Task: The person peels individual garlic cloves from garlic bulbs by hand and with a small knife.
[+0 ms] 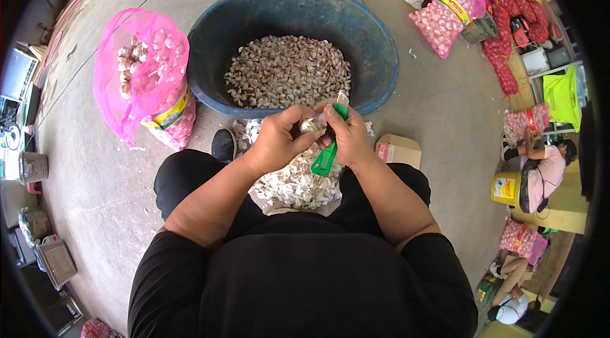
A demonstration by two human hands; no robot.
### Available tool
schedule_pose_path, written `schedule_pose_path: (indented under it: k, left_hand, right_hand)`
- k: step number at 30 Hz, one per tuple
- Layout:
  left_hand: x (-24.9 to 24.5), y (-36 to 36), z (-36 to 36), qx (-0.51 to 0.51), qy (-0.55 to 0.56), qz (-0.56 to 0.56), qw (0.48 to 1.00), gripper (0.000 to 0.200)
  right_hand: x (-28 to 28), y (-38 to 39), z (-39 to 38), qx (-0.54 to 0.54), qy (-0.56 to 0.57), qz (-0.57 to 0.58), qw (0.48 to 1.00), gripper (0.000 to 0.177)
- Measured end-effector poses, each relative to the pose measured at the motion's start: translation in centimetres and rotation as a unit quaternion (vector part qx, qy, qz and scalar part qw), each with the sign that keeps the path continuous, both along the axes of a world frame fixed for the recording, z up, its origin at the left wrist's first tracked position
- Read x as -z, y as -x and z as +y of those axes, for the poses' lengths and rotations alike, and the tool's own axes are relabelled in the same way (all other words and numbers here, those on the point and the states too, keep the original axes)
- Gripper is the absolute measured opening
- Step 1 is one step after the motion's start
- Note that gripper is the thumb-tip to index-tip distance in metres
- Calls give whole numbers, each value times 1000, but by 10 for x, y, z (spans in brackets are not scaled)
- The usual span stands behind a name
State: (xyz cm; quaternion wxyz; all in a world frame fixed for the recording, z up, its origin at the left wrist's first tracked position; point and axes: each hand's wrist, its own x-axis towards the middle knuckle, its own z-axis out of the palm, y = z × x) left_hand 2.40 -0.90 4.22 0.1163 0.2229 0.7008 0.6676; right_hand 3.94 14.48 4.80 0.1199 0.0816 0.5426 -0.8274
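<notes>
My left hand is closed round a garlic bulb, pinched between thumb and fingers. In my right hand is a green-handled utility knife, its short blade pointing up and away from me. The two hands meet at the garlic, over the near rim of a large blue tub. Inside the tub lies a wide heap of loose garlic cloves. Below my hands, between my legs, garlic skins are piled up.
At left stands an open pink mesh sack of garlic bulbs. A cardboard box lies right of my hands. More mesh sacks rest at upper right. Two people sit at far right, one beside a yellow bucket. Baskets line the left.
</notes>
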Motion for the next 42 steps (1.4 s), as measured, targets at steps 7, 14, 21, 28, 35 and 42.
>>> schedule_pose_path:
  k: [7, 14, 21, 28, 35, 42]
  left_hand:
    - [11, 7, -4, 31, 20, -38, 999, 22]
    - [3, 6, -2, 19, 120, -72, 990, 14]
    - [6, 7, -5, 13, 95, -81, 992, 13]
    - [5, 10, -9, 90, 16, -117, 989, 15]
    - [3, 8, -1, 11, -5, -168, 986, 23]
    - [11, 6, -1, -56, 98, -8, 994, 27]
  right_hand:
    - [14, 4, 7, 0, 58, -54, 997, 29]
    - [12, 5, 6, -47, 16, -56, 997, 24]
    - [13, 3, 0, -102, -89, 40, 990, 20]
    - [13, 16, 20, -65, 104, -151, 981, 21]
    - [18, 24, 24, 46, -129, 8, 990, 27]
    - [25, 12, 9, -116, -181, 14, 977, 29]
